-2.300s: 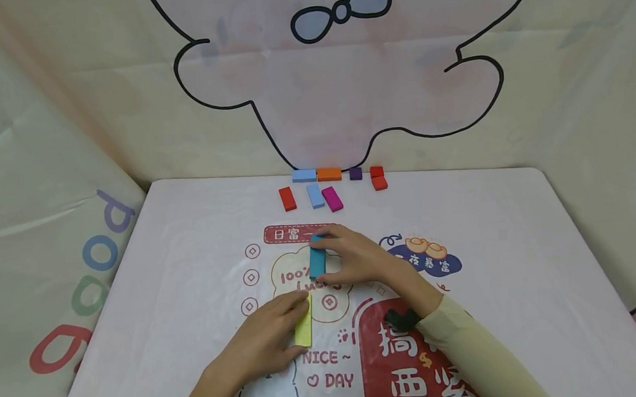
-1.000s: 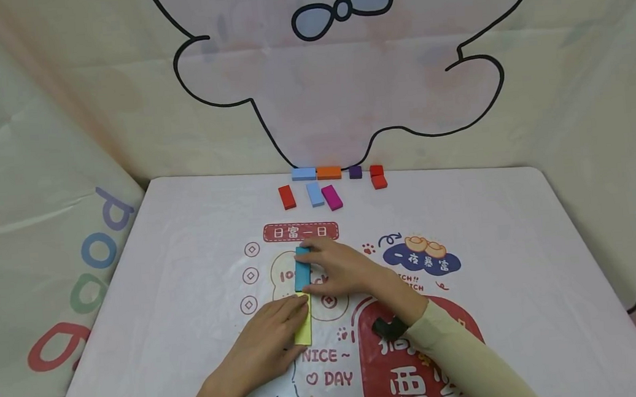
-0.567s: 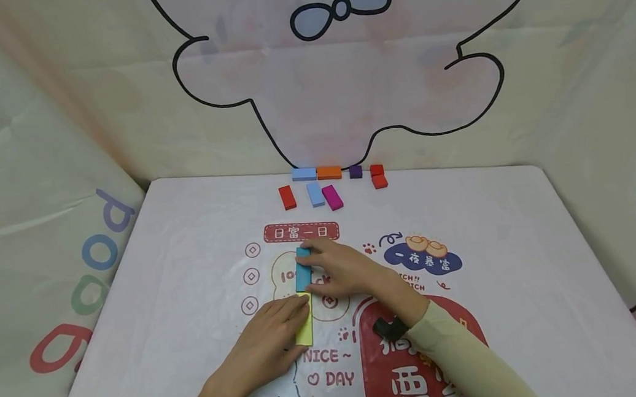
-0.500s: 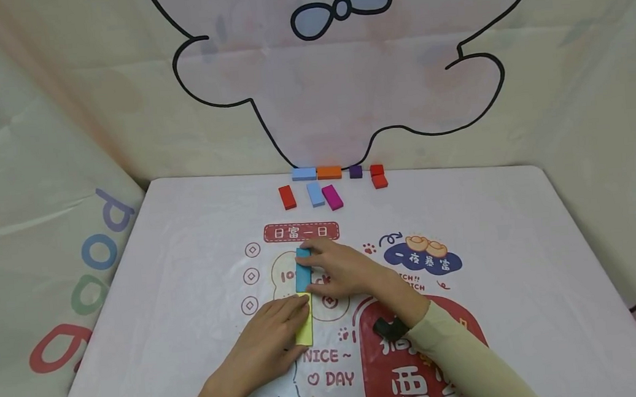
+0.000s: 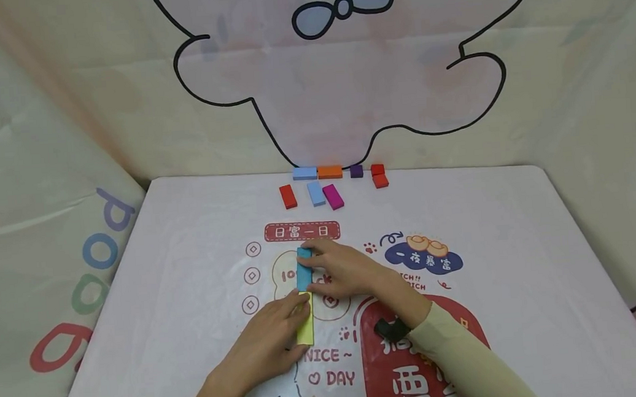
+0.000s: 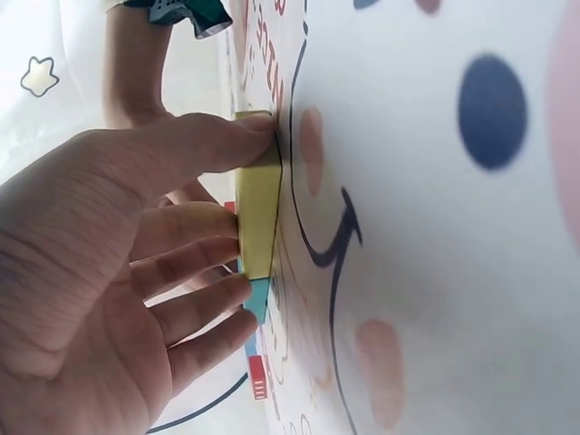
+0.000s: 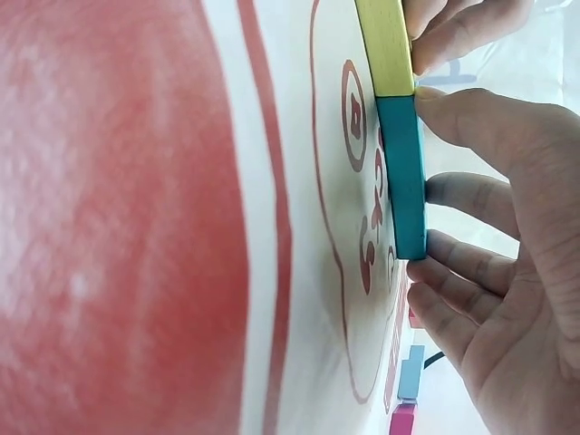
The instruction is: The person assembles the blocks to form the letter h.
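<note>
A yellow rectangular block lies flat on the printed tabletop. My left hand grips it, with the thumb at its near end and fingertips over its far part. In line beyond it is a teal block, held by my right hand between the thumb at the near end and the fingers at the far end. From the right wrist view, the yellow block and the teal block meet end to end. In the left wrist view, my left thumb presses the near end of the yellow block.
Several loose blocks lie towards the back edge: light blue, orange, purple, two small reds, a red, another light blue and a magenta. A printed cloth wall rises behind the white table.
My right hand has brought the teal block left and nearer, against the far end of the yellow block. Over the last second both hands have stayed almost still.
</note>
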A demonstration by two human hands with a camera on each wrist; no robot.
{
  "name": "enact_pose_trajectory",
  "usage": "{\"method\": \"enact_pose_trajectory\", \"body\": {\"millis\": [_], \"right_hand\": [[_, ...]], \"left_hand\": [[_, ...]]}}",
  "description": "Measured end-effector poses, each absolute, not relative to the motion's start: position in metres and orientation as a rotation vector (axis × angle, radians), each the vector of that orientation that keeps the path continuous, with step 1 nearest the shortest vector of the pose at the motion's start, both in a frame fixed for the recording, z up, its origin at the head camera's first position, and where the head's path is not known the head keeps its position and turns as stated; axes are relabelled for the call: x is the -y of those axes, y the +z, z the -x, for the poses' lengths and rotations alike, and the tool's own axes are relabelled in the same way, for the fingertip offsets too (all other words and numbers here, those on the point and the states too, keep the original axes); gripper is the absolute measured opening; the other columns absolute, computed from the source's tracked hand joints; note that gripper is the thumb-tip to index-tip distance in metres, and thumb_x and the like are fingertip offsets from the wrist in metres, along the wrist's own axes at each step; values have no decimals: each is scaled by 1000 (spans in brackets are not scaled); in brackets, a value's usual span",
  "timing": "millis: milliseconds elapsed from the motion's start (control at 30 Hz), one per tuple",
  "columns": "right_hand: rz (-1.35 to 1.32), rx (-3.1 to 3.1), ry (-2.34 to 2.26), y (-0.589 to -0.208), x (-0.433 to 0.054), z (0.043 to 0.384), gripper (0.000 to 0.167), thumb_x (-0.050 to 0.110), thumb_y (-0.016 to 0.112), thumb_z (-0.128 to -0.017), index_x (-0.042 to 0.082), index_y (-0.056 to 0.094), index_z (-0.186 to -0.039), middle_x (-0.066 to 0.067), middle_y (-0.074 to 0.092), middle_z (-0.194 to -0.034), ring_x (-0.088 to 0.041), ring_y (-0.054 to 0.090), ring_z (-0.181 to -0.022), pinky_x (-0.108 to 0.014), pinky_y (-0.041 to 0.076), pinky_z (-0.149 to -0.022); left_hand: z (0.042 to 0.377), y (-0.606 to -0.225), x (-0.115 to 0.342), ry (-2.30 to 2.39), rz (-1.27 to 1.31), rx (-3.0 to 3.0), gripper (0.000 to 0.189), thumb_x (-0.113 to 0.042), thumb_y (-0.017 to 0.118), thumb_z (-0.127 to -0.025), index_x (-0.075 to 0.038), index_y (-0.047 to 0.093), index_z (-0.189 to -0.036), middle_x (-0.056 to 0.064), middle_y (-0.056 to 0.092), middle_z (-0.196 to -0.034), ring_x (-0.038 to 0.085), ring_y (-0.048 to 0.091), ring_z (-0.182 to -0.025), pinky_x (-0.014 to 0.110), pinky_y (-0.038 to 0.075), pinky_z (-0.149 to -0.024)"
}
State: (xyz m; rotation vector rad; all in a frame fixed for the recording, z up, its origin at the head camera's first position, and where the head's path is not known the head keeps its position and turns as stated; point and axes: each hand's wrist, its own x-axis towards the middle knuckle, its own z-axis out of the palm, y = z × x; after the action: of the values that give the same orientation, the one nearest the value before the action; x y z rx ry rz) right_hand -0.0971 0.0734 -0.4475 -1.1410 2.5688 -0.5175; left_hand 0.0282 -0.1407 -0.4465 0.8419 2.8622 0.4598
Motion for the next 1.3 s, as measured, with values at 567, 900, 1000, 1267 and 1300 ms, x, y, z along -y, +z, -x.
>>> {"method": "enact_pose_trajectory", "body": {"millis": [567, 900, 1000, 1267, 1300], "right_hand": [[1131, -2534, -542, -449, -75, 101, 66, 44, 76, -96, 23, 54, -155, -3, 43, -169, -24, 42, -157, -46, 46, -124], [1099, -2495, -570, -448, -76, 100, 66, 42, 76, -97, 25, 52, -156, -2, 40, -171, -25, 38, -159, -47, 47, -123], [1090, -2484, -577, -447, -77, 100, 66, 39, 77, -97, 26, 52, -156, -2, 39, -172, -26, 37, -160, -48, 47, -123], [1077, -2471, -580, -445, -77, 99, 68, 36, 79, -95, 25, 52, -156, -2, 38, -172, -27, 34, -162, -49, 48, -122], [1078, -2473, -577, -445, -77, 99, 68, 36, 79, -95, 25, 52, -156, -2, 38, -172, -27, 35, -161, -49, 47, -122]], "left_hand": [[-23, -449, 143, 513, -766, -2836, 68, -44, 86, -86, -14, 67, -144, 8, 49, -163, 28, 67, -130, 44, 58, -110], [-24, -447, 144, 517, -763, -2815, 70, -45, 87, -85, -13, 66, -145, 6, 47, -167, 29, 63, -139, 46, 54, -116], [-24, -447, 144, 514, -758, -2813, 71, -45, 88, -85, -13, 67, -144, 6, 47, -167, 30, 64, -138, 46, 54, -115], [-23, -445, 143, 509, -751, -2807, 71, -44, 88, -85, -13, 67, -144, 7, 47, -167, 31, 63, -139, 47, 55, -115], [-23, -445, 143, 508, -750, -2806, 71, -44, 88, -85, -13, 67, -144, 7, 47, -167, 31, 63, -139, 47, 54, -115]]}}
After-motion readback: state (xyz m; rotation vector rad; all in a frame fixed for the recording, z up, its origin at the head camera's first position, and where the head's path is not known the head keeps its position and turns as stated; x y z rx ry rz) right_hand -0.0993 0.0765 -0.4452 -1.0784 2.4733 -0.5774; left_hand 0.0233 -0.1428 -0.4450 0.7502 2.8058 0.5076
